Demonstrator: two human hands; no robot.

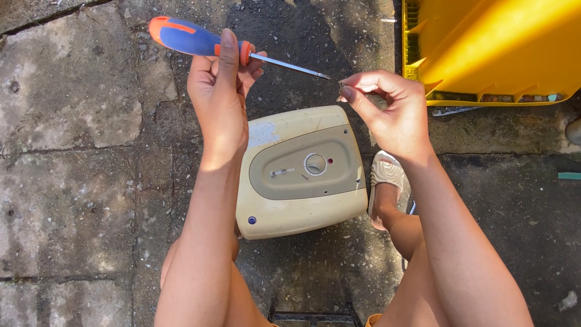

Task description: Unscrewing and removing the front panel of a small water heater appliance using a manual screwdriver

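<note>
The stone paving (72, 181), cracked and sunlit, spreads under everything. Up and to the right of the water heater sits a yellow plastic bin (490, 48), lying well apart from it at the picture's top right corner. The water heater (301, 172) itself is a cream, rounded box lying face up on the paving, with a grey oval panel, a round dial (315, 164) and a small red lamp beside it. Just right of the heater a sandalled foot (385, 184) rests on the ground.

Above the heater's upper left corner, the left hand (221, 91) is wrapped tight around a screwdriver (230, 47) with a blue and orange handle; its metal shaft slants down to the right, over the heater's top edge. Above the heater's upper right corner, the right hand (387, 109) has thumb and forefinger pinched narrowly together right at the screwdriver's tip, apparently on something tiny, perhaps a screw, though it is too small to tell.
</note>
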